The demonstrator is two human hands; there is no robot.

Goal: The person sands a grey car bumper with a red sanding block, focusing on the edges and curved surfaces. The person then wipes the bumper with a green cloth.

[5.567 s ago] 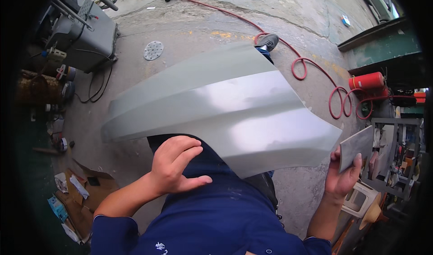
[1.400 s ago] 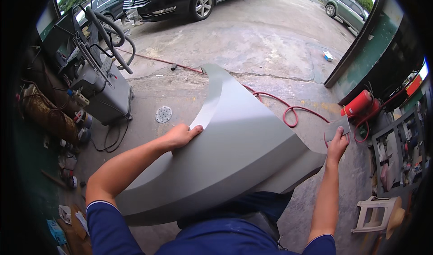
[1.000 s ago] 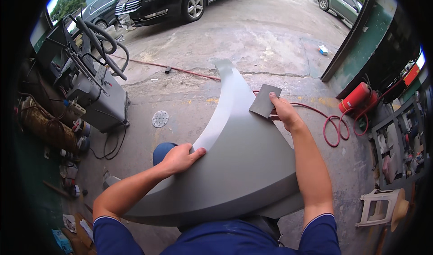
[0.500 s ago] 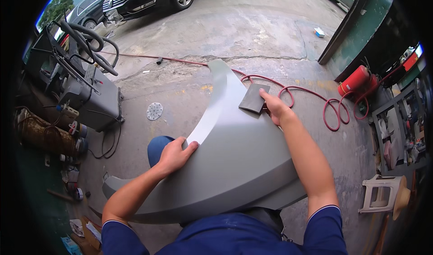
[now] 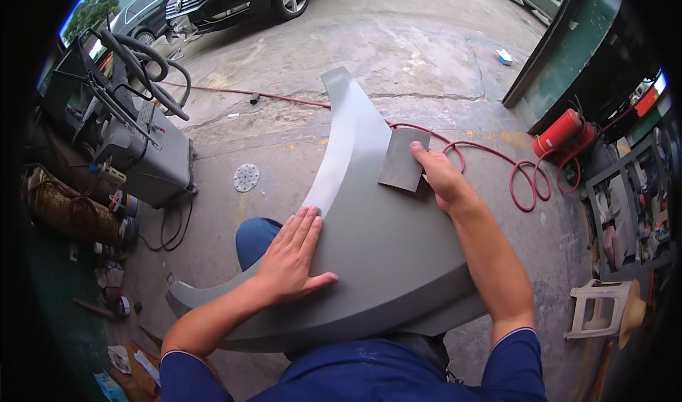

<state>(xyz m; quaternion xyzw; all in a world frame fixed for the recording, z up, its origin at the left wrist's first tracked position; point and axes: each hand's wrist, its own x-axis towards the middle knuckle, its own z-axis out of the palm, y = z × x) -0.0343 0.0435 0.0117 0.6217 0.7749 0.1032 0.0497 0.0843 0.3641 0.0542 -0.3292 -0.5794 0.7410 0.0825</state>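
Note:
A grey car fender (image 5: 383, 238) lies across my lap, its narrow end pointing away from me. My left hand (image 5: 297, 254) rests flat on it beside the curved wheel-arch edge, fingers stretched out and thumb spread. In my right hand (image 5: 442, 178) is a dark grey rectangular sheet that looks like sandpaper (image 5: 405, 162), pinched with the thumb on top. The sheet is over the fender's right edge; whether it touches the surface I cannot tell. The fingers under the sheet are hidden.
A grey machine with thick hoses (image 5: 145, 153) stands at the left, near a rusty cylinder (image 5: 74, 206). A perforated disc (image 5: 246, 177) lies on the floor. Right are a red hose (image 5: 522, 178), a fire extinguisher (image 5: 558, 133) and a plastic stool (image 5: 604, 309). A black car (image 5: 249, 0) is parked beyond.
My left hand has gone from gripping the arch edge to lying flat on the fender. The fender's far end has tipped up and away. The sheet has turned more upright in my right hand.

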